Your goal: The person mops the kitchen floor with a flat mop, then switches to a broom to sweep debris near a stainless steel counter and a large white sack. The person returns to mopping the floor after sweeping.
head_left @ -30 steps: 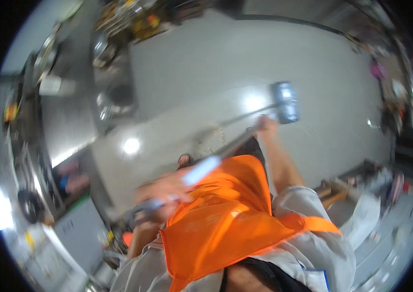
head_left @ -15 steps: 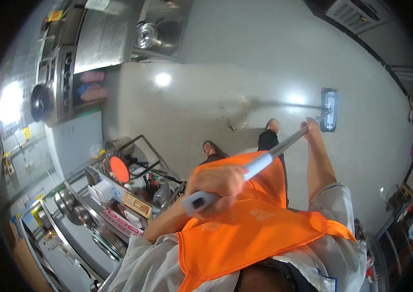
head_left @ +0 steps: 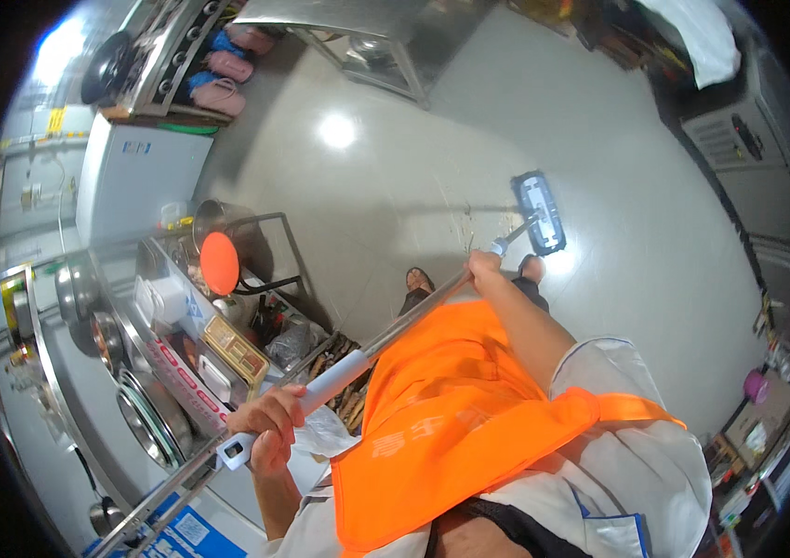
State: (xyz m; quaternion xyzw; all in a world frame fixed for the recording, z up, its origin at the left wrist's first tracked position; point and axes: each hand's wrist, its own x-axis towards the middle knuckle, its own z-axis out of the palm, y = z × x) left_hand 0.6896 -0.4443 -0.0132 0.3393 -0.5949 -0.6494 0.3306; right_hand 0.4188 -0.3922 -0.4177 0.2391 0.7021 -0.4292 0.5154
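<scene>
I hold a flat mop by its long pole (head_left: 409, 321), which slants across the front of my orange apron (head_left: 451, 409). My left hand (head_left: 269, 423) is wrapped round the pale plastic grip near the pole's top end. Farther down, close to the mop joint, my right hand (head_left: 483, 267) is closed round the metal part of the pole. The rectangular mop head (head_left: 539, 212), dark-edged with a pale plate, rests on the grey floor beyond my right foot. Just left of it, small specks and streaks of debris (head_left: 469, 223) lie on the floor.
At the left, a black-framed stool with an orange round top (head_left: 220, 263) stands by a shelf of boxes and pans (head_left: 148, 418). A white cabinet (head_left: 144, 177) and a stove (head_left: 172, 65) are beyond. A metal table (head_left: 348, 23) stands ahead; a grey appliance (head_left: 739, 139) lines the right.
The mop head has swept left across the floor, nearer the debris. My left hand has moved left with the pole's top end, and my right hand has shifted left too. My view has turned.
</scene>
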